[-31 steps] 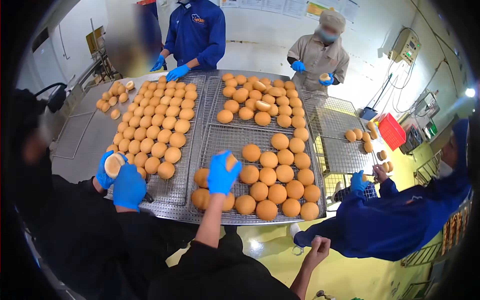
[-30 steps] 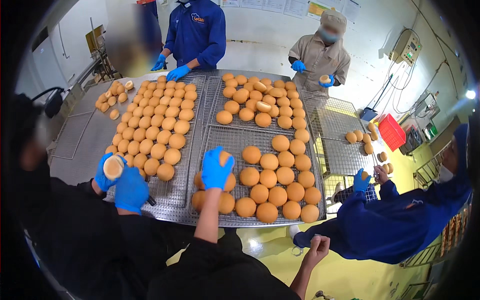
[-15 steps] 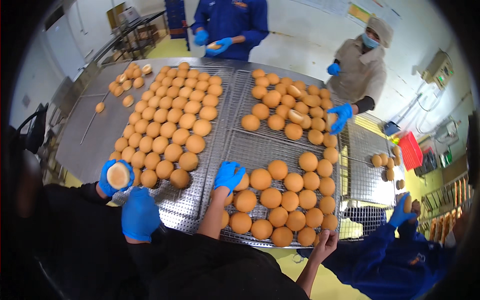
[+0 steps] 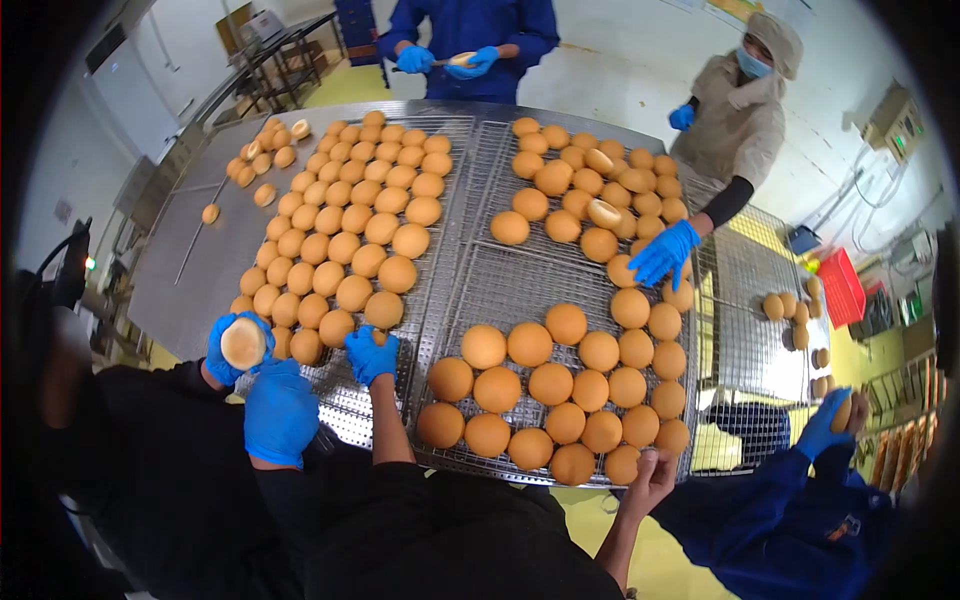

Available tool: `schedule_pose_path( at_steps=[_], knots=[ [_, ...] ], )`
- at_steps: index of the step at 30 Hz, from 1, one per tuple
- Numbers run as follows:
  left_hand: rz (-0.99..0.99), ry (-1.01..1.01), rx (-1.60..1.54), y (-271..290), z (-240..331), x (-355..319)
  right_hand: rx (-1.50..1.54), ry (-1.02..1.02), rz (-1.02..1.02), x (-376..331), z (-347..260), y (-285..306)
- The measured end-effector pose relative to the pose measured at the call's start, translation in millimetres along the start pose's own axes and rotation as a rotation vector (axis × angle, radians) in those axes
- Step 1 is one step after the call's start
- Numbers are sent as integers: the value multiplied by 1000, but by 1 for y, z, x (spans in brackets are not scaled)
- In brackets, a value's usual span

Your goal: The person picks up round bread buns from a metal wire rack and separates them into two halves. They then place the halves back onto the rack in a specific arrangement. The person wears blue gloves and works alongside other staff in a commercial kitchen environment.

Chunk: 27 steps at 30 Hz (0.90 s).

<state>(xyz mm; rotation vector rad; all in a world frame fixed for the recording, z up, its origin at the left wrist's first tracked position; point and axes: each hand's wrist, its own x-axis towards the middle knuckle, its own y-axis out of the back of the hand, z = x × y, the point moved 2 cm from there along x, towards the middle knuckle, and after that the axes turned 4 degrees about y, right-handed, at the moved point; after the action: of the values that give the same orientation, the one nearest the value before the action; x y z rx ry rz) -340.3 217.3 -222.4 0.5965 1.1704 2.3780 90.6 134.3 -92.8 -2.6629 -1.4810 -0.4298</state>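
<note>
Left hand point(image 4: 371, 355) – blue-gloved, fingers closed over one round, smooth, golden-brown bun point(image 4: 380, 337) at the near edge of a steel wire-mesh rack point(image 4: 440, 270). Right hand point(image 4: 650, 480) – bare, loosely curled at the near rim of the adjoining rack point(image 4: 500, 290); grip not discernible. Some twenty domed buns point(image 4: 529, 343) on that rack, between the two hands. Sliced bun point(image 4: 243, 343) in a neighbour's glove point(image 4: 225, 350), just left.
</note>
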Motion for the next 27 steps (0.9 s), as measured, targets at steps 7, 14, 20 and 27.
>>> schedule_pose_path(
  at_steps=[7, 14, 20, 27],
  knots=[
    [-1259, 316, -2163, 104, 209, -120, -76, 52, 24, -14, -16, 27],
    [-1997, 456, -2066, 158, 261, -314, -517, 647, 102, -42, -114, 88],
    [-1955, 238, -1876, 201, 249, -409, -762, 613, 354, -97, -118, 158],
    [-2032, 150, -1724, 230, 229, -474, -883, 539, 560, -148, -112, 214]
  ],
)
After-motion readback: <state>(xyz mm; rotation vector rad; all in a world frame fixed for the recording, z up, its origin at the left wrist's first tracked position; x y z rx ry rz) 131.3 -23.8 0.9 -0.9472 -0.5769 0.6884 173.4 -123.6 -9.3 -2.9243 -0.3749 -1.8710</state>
